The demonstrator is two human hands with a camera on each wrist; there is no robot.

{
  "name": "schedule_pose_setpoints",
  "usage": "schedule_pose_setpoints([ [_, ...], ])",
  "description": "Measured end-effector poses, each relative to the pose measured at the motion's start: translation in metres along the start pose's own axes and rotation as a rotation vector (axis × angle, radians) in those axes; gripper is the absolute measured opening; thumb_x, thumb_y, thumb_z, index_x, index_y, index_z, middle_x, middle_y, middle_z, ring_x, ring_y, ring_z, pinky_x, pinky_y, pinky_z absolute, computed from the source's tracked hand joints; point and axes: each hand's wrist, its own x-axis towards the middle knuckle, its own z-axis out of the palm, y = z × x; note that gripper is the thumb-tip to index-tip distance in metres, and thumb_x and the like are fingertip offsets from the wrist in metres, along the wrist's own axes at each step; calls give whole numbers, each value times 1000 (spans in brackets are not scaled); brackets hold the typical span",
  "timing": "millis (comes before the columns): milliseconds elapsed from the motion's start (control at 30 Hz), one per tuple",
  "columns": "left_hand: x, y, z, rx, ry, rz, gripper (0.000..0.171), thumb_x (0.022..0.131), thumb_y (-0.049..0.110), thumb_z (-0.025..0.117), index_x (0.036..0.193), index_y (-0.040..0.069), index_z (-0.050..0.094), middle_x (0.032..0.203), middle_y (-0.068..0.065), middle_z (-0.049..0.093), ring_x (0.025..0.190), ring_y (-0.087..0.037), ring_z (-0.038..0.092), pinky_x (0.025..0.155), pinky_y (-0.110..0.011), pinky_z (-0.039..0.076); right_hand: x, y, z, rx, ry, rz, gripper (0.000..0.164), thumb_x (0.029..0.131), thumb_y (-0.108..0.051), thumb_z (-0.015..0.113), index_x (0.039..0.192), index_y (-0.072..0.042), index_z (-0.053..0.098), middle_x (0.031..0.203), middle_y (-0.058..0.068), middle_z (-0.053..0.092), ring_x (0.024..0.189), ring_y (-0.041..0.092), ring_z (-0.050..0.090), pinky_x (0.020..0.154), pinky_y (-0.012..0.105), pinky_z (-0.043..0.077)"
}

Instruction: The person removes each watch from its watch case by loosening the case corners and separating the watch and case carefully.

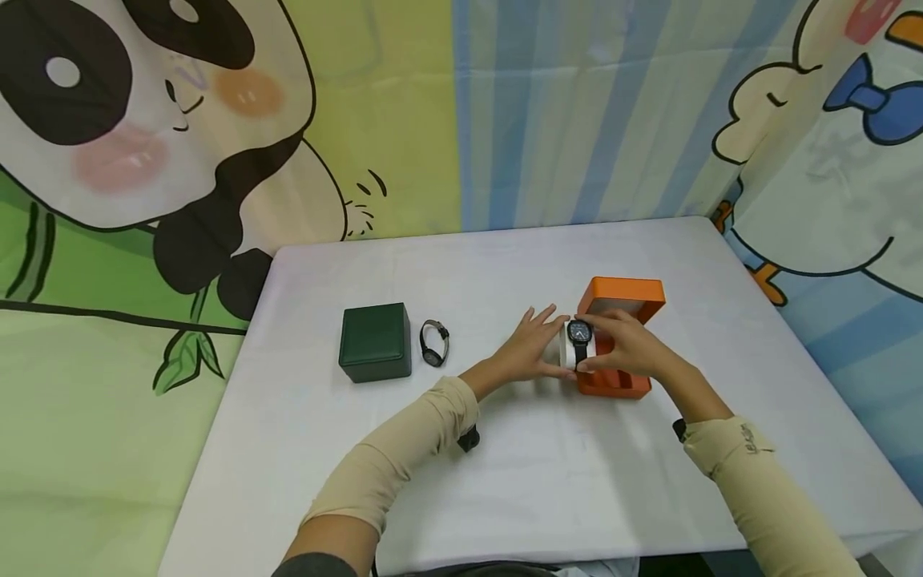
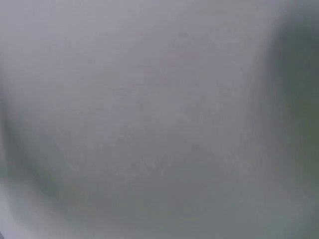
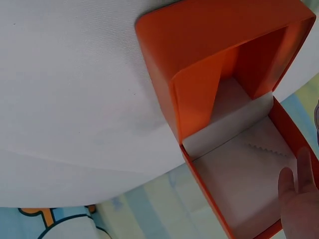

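Note:
A wristwatch (image 1: 579, 332) with a dark square face and black strap is wrapped on a white cushion (image 1: 567, 351), at the left side of an orange box (image 1: 620, 386) with its lid up. My left hand (image 1: 530, 346) holds the cushion's left side between thumb and forefinger, other fingers spread. From the right, my right hand (image 1: 630, 344) pinches the cushion's ends by the watch. In the right wrist view, the open orange box (image 3: 159, 74) shows its pale lining, and fingers of the right hand (image 3: 301, 204) overlap it. The left wrist view is only a grey blur.
A dark green box (image 1: 375, 343) stands on the left of the white table (image 1: 461, 272), its lid down. Beside it lies a second wristwatch (image 1: 434, 343), its band forming a loop. Printed curtains (image 1: 389, 120) hang behind and beside the table.

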Motion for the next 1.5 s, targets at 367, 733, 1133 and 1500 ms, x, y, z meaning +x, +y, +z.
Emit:
schedule_pose_setpoints([
  [367, -3, -3, -14, 16, 46, -28, 81, 72, 55, 68, 136, 13, 38, 140, -4, 43, 140, -18, 17, 114, -45, 6, 8, -10, 9, -52, 15, 26, 93, 71, -52, 71, 142, -7, 32, 144, 26, 28, 132, 47, 16, 98, 70, 12],
  [733, -6, -8, -15, -149, 40, -23, 87, 71, 50, 73, 138, 8, 37, 135, -3, 49, 131, -16, 36, 114, -42, 12, 10, -12, 9, 20, -8, 3, 88, 73, -35, 73, 143, -6, 28, 138, 23, 36, 127, 43, 27, 95, 68, 26],
  [1133, -10, -10, -23, -256, 51, 56, 84, 71, 42, 75, 139, 14, 36, 130, -5, 53, 121, -17, 47, 104, -31, 35, 4, -9, 6, 217, -15, -45, 100, 69, -37, 78, 147, -22, 18, 146, 14, 28, 130, 43, 16, 92, 68, 28],
  [1500, -9, -6, -27, -218, 58, 69, 81, 70, 43, 76, 136, 12, 41, 127, -5, 57, 121, -17, 48, 103, -32, 37, 1, -7, 7, 217, 73, -21, 84, 62, -36, 83, 131, -15, 40, 131, 10, 44, 117, 34, 27, 88, 62, 35],
])
